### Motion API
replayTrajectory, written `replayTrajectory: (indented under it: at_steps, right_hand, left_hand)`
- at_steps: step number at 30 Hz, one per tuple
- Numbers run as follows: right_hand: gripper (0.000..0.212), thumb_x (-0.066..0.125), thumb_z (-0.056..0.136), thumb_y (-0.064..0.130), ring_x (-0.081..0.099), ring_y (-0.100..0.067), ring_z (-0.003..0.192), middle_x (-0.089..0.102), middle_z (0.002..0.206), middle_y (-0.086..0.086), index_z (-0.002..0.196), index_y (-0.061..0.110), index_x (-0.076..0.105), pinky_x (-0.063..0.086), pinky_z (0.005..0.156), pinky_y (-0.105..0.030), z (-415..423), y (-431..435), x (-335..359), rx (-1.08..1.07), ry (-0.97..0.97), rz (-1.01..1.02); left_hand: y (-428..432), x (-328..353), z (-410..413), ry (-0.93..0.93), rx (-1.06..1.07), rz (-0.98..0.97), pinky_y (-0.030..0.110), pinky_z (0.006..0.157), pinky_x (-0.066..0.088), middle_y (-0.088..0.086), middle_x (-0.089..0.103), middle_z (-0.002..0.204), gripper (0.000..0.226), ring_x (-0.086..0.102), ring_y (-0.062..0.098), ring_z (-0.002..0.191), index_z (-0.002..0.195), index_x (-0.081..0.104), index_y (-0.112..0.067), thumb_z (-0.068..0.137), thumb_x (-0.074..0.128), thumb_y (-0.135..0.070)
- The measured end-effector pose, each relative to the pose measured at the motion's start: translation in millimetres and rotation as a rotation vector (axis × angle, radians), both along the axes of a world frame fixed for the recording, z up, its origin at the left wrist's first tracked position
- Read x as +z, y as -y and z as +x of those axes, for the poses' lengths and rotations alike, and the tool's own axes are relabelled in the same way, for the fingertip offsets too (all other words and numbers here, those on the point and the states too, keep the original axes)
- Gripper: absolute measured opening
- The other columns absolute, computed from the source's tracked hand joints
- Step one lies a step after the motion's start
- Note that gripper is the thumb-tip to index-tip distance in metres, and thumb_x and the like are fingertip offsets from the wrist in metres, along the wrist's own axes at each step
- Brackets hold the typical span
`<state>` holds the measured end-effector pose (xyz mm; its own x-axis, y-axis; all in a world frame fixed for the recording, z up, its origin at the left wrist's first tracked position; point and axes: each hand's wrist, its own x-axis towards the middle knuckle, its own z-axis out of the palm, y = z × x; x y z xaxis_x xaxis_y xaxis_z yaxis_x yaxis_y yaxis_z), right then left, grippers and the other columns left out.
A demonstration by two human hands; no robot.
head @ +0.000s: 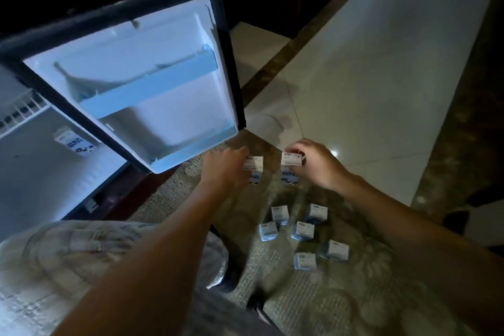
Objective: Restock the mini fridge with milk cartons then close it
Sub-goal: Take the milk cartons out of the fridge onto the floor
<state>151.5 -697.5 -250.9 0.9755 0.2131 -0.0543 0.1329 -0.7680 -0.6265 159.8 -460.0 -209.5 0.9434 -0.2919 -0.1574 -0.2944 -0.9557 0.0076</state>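
Nearest: bent knee (81,262) in patterned cloth, lower left, with both bare forearms reaching out past it. Under everything is a patterned rug (341,303).

Six loose cartons (302,230) stand upright on the rug right of centre. They form a rough cluster with small gaps between them, and no hand touches them.

Just past the cluster are two more cartons, side by side with a narrow gap between.
- Left hand (226,169) grips the left carton (255,168) from its left side, fingers curled over the top edge.
- Right hand (313,163) pinches the right carton (291,163) near its top, fingertips on the upper right edge.
- Both are upright. Can't tell if they're lifted or sitting on the rug.

Left of the hands, the fridge door (169,117) stands wide open with its white liner facing the camera. Its lower corner is just beside the left hand. A door shelf (152,87) runs across the middle of the liner.

Far left is the fridge (35,185) interior, lit. One carton inside (79,143) sits below the wire rack (19,112), close to the door edge of the opening.

Farthest: pale tile floor (381,76) beyond the rug, on the right. The frame has some motion blur and the carton print is not readable.
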Motion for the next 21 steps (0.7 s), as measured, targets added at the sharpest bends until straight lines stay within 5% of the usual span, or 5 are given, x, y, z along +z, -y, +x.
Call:
replayTrajectory:
  at_steps: [14,21]
  right_hand:
    - [0.046,0.079,0.08,0.008,0.06,-0.018,0.107,0.064,0.12,-0.001,0.122,0.018,0.064,0.053,0.088,-0.034,-21.8,1.7,-124.9,-0.071,-0.218,-0.003]
    - [0.043,0.074,0.086,0.01,0.059,-0.019,0.111,0.061,0.126,-0.001,0.126,0.021,0.063,0.053,0.092,-0.038,-32.1,0.7,-160.2,-0.106,-0.304,0.017]
  left_hand:
    - [3.1,-113.4,-18.6,-0.289,0.129,-0.062,0.041,0.086,0.046,0.0,0.067,0.108,0.031,0.065,0.025,0.098,0.117,0.057,-0.03,0.087,0.065,-0.035]
    - [5.2,-160.5,-35.2,-0.387,0.243,-0.066,0.036,0.075,0.035,0.004,0.064,0.113,0.035,0.062,0.027,0.103,0.118,0.057,-0.025,0.087,0.065,-0.037]
